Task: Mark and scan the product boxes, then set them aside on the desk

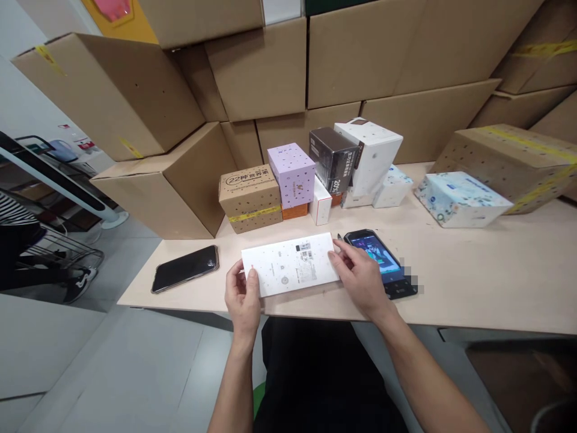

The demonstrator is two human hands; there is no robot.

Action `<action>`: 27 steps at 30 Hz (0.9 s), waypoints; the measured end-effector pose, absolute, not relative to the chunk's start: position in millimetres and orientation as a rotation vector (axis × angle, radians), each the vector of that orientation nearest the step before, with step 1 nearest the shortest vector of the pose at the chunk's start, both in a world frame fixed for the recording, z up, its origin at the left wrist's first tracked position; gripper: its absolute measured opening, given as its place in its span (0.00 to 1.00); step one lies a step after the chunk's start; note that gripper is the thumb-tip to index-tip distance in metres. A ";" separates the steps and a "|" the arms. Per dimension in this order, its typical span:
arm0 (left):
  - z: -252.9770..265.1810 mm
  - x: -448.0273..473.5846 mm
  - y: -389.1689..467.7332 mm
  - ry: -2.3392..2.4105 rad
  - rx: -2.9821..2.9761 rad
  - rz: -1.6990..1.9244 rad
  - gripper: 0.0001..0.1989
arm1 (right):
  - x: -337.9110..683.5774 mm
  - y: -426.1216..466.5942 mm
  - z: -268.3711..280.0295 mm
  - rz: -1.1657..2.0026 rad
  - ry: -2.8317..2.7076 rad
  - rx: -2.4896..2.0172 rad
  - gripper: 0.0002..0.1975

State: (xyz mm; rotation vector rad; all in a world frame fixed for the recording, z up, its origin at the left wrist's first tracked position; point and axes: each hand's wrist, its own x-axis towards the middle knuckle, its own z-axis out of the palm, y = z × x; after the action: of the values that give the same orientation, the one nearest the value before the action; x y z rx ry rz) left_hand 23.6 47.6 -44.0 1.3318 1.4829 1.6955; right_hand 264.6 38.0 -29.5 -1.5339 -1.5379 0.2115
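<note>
A flat white box (274, 267) with small printed marks and a label is held just over the front of the table (455, 282). My left hand (243, 294) grips its left end, thumb on the upper face and fingers behind. On the right end, my right hand (360, 276) pinches the corner, its thumb also on top. Just right of the box, partly behind my right hand, lies a handheld device (378, 258) with a lit screen. A phone (186, 269) with a dark screen rests to the left of my left hand.
Behind the white box stand a brown carton (250, 201), a purple box (293, 174), a dark box (331, 156) and a tall white box (374, 156). A floral tissue pack (462, 198) sits at right. Large cardboard boxes (351, 60) line the back. Another person's leg (27, 246) shows far left.
</note>
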 end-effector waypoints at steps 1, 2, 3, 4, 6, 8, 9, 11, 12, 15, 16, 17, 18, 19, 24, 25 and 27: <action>-43.7 23.4 47.5 1.510 1.328 1.680 0.22 | 264.8 37.9 -30.9 0.198 -1.558 -1.529 0.18; -43.6 23.0 47.4 1.535 1.329 1.659 0.23 | 265.0 37.7 -32.2 0.186 -1.580 -1.526 0.18; -43.4 22.5 47.3 1.556 1.339 1.630 0.23 | 265.0 37.4 -33.2 0.174 -1.598 -1.525 0.17; -43.2 22.0 47.3 1.572 1.354 1.601 0.23 | 265.0 37.0 -34.1 0.163 -1.612 -1.528 0.16; -42.9 21.2 47.3 1.597 1.395 1.552 0.23 | 264.6 36.3 -35.5 0.140 -1.627 -1.536 0.15; -42.7 20.9 47.5 1.624 1.449 1.519 0.23 | 264.0 35.8 -37.2 0.117 -1.634 -1.545 0.15; -42.6 21.0 47.7 1.642 1.476 1.507 0.24 | 263.6 35.7 -38.1 0.109 -1.639 -1.548 0.15; -42.6 21.6 48.2 1.682 1.535 1.474 0.24 | 262.9 35.8 -40.1 0.095 -1.654 -1.551 0.14; -42.7 22.1 48.6 1.702 1.567 1.457 0.24 | 262.8 36.0 -41.0 0.084 -1.663 -1.549 0.14; -43.2 23.4 49.1 1.724 1.649 1.424 0.23 | 264.0 36.5 -42.0 0.022 -1.676 -1.518 0.13; -43.4 23.6 48.9 1.723 1.662 1.426 0.23 | 265.1 36.5 -41.8 -0.014 -1.663 -1.505 0.13; -43.7 23.6 48.5 1.722 1.665 1.436 0.23 | 266.5 36.3 -41.3 -0.052 -1.637 -1.497 0.14; -44.0 23.4 48.1 1.722 1.659 1.446 0.22 | 268.2 35.7 -40.6 -0.088 -1.604 -1.494 0.14; -44.2 23.1 47.5 1.721 1.648 1.457 0.22 | 269.9 34.9 -39.9 -0.119 -1.574 -1.496 0.14; -44.5 21.8 45.1 1.697 1.614 1.520 0.17 | 272.5 26.3 -37.5 -0.196 -1.687 -1.689 0.13; -44.5 22.0 44.7 1.692 1.615 1.535 0.16 | 271.1 24.5 -37.4 -0.209 -1.738 -1.765 0.13; -44.7 22.9 44.0 1.688 1.633 1.568 0.14 | 267.1 22.3 -37.3 -0.242 -1.818 -1.904 0.11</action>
State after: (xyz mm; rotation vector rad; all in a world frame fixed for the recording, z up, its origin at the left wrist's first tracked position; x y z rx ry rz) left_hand 22.9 44.0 -44.7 1.6332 1.6883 1.5681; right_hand 267.1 22.3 -37.3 -1.9044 -1.8184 -0.2419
